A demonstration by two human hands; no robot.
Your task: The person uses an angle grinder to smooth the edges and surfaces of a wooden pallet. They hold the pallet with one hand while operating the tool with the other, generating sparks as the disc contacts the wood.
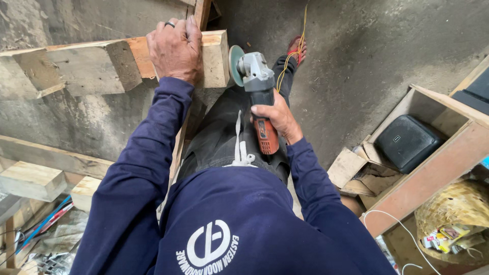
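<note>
One grey-and-orange angle grinder (257, 91), disc beside pale wood block (214, 58)

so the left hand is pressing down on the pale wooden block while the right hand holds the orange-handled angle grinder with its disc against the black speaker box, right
Not quite. In the head view the disc of the orange-handled angle grinder sits against the end of the pale wooden block, not the black speaker box, which lies apart in a wooden crate. The left hand does press on the block, and the right hand holds the grinder.
</note>
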